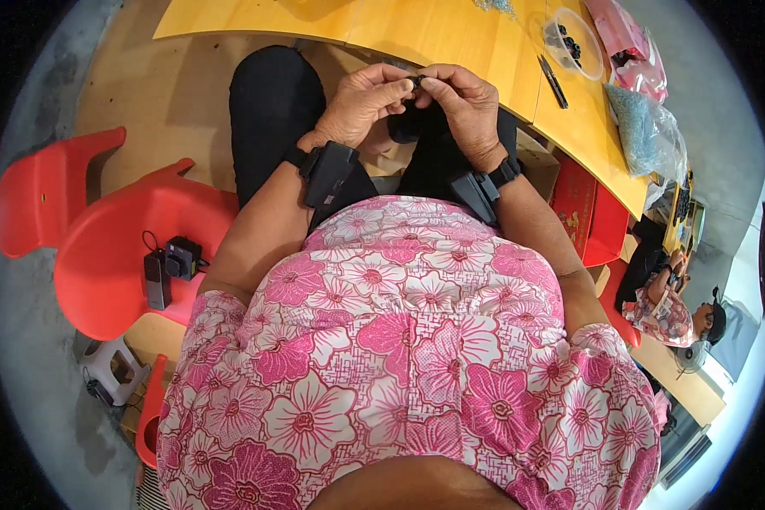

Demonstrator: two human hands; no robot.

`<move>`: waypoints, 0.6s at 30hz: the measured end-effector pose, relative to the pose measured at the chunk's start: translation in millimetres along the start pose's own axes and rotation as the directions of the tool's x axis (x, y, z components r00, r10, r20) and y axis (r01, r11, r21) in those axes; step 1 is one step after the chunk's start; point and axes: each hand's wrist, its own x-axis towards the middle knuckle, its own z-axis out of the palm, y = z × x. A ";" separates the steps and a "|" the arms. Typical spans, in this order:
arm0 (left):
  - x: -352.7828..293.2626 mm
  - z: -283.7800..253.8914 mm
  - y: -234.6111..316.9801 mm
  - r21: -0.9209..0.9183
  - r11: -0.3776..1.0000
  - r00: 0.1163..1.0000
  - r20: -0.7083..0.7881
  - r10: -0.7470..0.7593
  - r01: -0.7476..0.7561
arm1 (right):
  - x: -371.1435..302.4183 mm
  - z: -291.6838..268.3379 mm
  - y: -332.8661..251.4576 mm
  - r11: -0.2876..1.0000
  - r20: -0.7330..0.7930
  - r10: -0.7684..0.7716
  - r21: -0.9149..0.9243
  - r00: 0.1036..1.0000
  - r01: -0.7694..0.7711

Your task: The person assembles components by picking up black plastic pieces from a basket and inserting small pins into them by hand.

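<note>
My left hand [361, 104] and my right hand [461, 106] meet above my lap, just below the edge of a yellow wooden table [416, 34]. Both pinch one small black piece [416, 81] between their fingertips. A larger black bundle [410, 126] hangs under the hands; what it is I cannot tell. Each wrist carries a black strap with a black box on it.
A clear plastic tub [572, 42] with small black pieces stands on the table, next to a black pen-like tool [553, 82]. Plastic bags [650, 132] lie at the right end. Red plastic chairs [110, 255] stand to my left, one holding black devices. Another person [676, 310] sits at the right.
</note>
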 end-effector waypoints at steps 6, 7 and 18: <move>1.3 -2.6 -3.8 -0.011 1.000 1.000 0.007 0.024 -0.024 | -6.2 11.0 10.3 1.000 -0.079 -0.018 -0.020 0.997 0.017; 1.6 -2.3 -4.0 -0.010 1.000 1.000 0.006 0.022 -0.022 | -7.1 15.2 12.3 1.000 -0.126 -0.020 0.010 0.992 0.022; 1.2 -6.1 -1.7 -0.059 0.996 0.997 0.042 -0.069 0.072 | -7.2 7.6 18.9 0.967 -0.109 -0.181 -0.203 0.977 0.156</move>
